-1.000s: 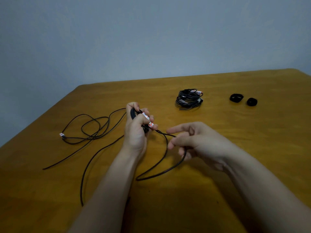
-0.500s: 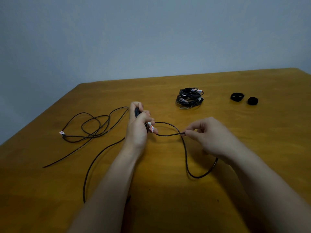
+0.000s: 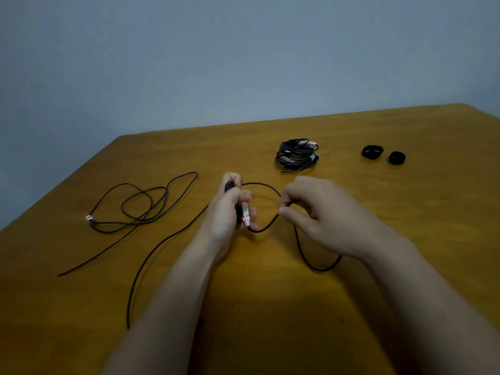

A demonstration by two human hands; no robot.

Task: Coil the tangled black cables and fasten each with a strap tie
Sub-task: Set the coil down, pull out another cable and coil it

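Note:
My left hand (image 3: pixel 230 209) grips a small coil of black cable, with a white and red labelled end sticking out below the fingers. My right hand (image 3: pixel 322 212) pinches the same black cable (image 3: pixel 305 253) between thumb and forefinger, forming a loop between the two hands. From there the cable drops in a curve onto the table and passes under my right wrist. Loose tangled cable (image 3: pixel 140 207) with a white tagged end lies on the table to the left. Two black strap ties (image 3: pixel 372 152) lie at the far right.
A coiled bundle of black cables (image 3: pixel 297 155) rests on the wooden table (image 3: pixel 270 293) behind my hands. The table's left edge runs diagonally near the loose cable. A plain grey wall stands behind.
My right hand took hold of the cable and carried it up toward the left hand, drawing a new loop. The slack curve on the table shifted to the right.

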